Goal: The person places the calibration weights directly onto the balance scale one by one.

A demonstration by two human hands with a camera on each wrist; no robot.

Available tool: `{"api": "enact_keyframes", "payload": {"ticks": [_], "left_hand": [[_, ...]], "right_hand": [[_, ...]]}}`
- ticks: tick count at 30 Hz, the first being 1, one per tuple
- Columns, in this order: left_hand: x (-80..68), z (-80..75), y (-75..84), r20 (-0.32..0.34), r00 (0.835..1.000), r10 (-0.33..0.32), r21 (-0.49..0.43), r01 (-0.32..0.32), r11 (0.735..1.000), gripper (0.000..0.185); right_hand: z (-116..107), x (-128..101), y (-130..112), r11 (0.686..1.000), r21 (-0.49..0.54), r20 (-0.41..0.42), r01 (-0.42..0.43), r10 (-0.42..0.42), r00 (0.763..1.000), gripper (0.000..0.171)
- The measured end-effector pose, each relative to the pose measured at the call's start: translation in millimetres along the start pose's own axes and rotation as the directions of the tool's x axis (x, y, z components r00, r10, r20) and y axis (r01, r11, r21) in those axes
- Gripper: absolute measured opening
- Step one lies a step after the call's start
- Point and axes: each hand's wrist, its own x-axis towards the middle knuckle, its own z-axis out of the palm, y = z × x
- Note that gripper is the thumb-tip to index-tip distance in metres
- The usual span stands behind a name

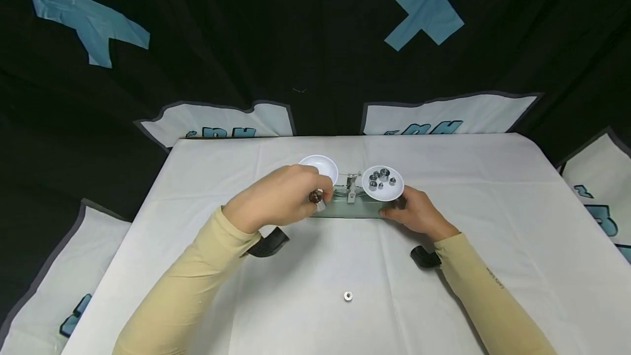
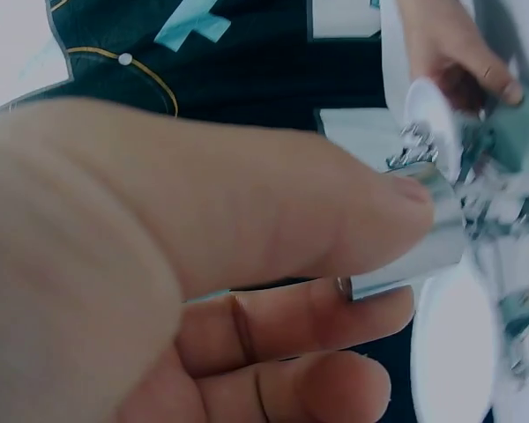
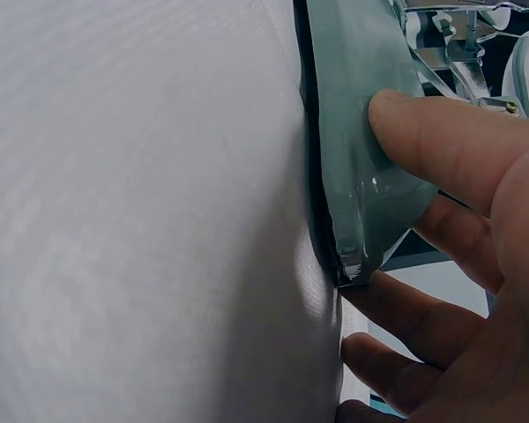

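Note:
A balance scale with a grey-green base [image 1: 352, 211] stands on the table, a metal post [image 1: 351, 188] at its middle. My left hand [image 1: 283, 196] pinches a shiny cylindrical metal weight [image 2: 414, 264] between thumb and fingers, beside the left white pan [image 1: 319, 162]. Several small metal weights [image 1: 384, 173] lie in the right white pan [image 1: 386, 196]. With my right hand [image 1: 416, 212] I grip the right end of the base, the thumb [image 3: 406, 119] on top and fingers at the end and underneath. Part of the left pan is hidden behind my left hand.
A small round metal piece [image 1: 348, 296] lies on the white tablecloth [image 1: 305, 311] nearer to me. Dark straps [image 1: 268, 242] hang at both wrists. Behind the table hangs a black curtain [image 1: 325, 59] with blue and white patches.

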Motion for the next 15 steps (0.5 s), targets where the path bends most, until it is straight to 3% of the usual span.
{"api": "enact_keyframes", "payload": {"ticks": [9, 15], "left_hand": [[18.8, -25.6, -14.2, -0.002, 1.0, -0.012, -0.005, 0.012, 1.0, 0.017], [34.3, -28.4, -23.5, 0.039, 0.995, -0.096, -0.04, 0.098, 0.994, 0.015]], "right_hand": [[1.1, -0.4, 1.6, 1.0, -0.008, -0.004, 0.0, 0.0, 1.0, 0.065], [0.5, 0.2, 1.5, 1.0, -0.012, -0.008, 0.012, -0.012, 1.0, 0.063]]}}
